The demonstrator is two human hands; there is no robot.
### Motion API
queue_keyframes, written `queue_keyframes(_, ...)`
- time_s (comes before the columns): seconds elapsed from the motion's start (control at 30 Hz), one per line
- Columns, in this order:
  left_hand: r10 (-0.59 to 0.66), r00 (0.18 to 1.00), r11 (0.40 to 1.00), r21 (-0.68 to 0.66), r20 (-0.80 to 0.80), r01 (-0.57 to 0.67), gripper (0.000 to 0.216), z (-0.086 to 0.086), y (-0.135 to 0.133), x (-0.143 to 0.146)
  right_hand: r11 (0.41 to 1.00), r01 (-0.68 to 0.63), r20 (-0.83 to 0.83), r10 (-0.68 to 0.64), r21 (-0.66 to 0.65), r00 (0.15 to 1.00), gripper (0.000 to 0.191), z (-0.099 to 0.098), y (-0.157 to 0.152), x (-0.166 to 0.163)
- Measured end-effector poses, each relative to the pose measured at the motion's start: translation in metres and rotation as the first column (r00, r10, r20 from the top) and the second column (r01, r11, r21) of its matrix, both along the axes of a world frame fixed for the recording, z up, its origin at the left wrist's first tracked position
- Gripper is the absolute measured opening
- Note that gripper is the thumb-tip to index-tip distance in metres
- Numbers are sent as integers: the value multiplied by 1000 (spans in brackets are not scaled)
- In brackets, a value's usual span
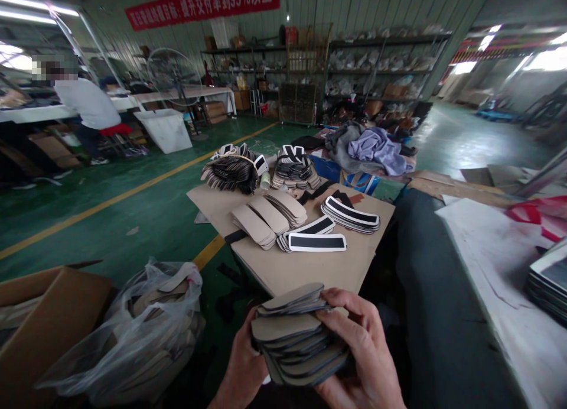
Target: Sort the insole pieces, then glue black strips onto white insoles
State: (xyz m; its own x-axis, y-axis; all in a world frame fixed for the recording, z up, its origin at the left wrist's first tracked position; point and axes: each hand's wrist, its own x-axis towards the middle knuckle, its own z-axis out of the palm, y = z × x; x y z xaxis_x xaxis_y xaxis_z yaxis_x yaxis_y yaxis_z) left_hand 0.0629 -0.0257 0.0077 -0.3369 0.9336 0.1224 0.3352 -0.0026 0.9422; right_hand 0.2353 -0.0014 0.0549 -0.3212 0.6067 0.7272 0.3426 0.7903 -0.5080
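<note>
Between my two hands is a stack of beige, dark-edged curved pieces (292, 338), held just off the near end of the board-topped table (283, 273). My left hand (243, 362) grips the stack's left side. Around its right end close the fingers of my right hand (363, 344), with thumb and fingertips pressing on the upper pieces, which sit slightly apart from those below. Beyond, on the table, lie fanned beige curved pieces (266, 217). Beside them are black strips with white borders (317, 242) and another pile of such strips (352, 213).
Tied bundles of pieces (234, 166) stand at the table's far end. Left of me are a clear plastic bag of pieces (163, 332) and a cardboard box (57, 320). A white-topped bench (491, 296) runs along my right. A person (88, 101) sits at the far left.
</note>
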Motion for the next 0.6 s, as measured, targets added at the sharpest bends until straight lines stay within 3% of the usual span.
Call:
queue_keyframes(0.13, -157, 972, 984, -52, 176, 169, 41, 12, 1, -2, 1000, -7, 11, 7, 16, 1000, 49, 1, -2, 2)
queue_keyframes(0.4, -125, 952, 984, -85, 281, 154, 53, 21, 3, -2, 999, -10, 71, 12, -30, 997, 44, 0, 0, 0)
queue_keyframes(0.5, -124, 950, 979, -122, 287, 164, 53, 13, 4, -6, 998, -23, 75, 27, -54, 997, 43, -4, 6, -3)
queue_keyframes(0.6, -105, 957, 974, -165, 269, 154, 45, -10, 7, -14, 996, -40, 65, 45, -83, 997, 43, -10, 14, -5)
